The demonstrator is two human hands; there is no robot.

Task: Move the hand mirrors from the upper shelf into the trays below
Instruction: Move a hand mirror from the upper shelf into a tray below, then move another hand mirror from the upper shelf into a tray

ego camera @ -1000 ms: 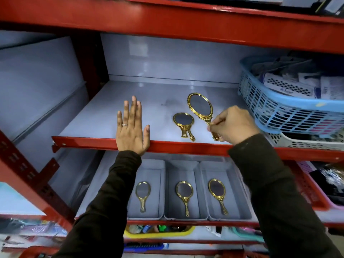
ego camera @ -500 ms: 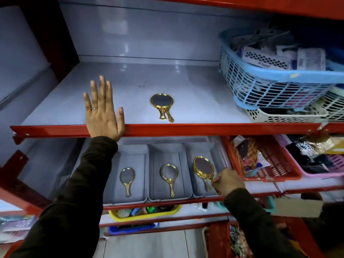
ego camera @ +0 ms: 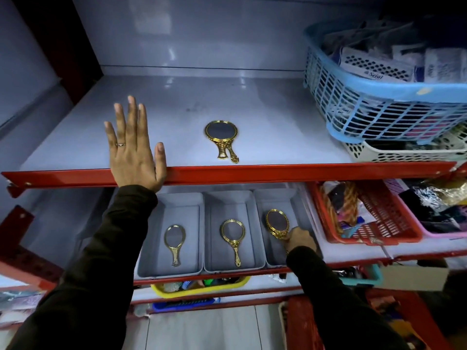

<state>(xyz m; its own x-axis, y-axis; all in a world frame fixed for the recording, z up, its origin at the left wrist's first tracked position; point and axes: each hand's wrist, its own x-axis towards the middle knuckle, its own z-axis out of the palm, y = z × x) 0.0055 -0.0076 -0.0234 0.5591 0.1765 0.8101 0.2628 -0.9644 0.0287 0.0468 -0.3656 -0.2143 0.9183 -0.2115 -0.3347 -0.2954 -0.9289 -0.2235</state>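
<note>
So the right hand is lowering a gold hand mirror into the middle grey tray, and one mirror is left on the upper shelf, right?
Not the middle tray: the head view shows the right hand holding the gold hand mirror in the rightmost grey tray. One mirror is left on the upper shelf.

Upper shelf (ego camera: 265, 117) carries one hand mirror (ego camera: 222, 137) and stacked baskets (ego camera: 379, 109). Lower shelf (ego camera: 353, 251) carries three grey trays (ego camera: 206, 223) and a red basket (ego camera: 374, 223).

gold hand mirrors (ego camera: 222, 132); grey trays (ego camera: 228, 198); red shelf (ego camera: 278, 171)

One gold hand mirror (ego camera: 222, 137) is lying flat on the upper shelf (ego camera: 265, 127); three are sitting in grey trays (ego camera: 228, 198) below.
</note>
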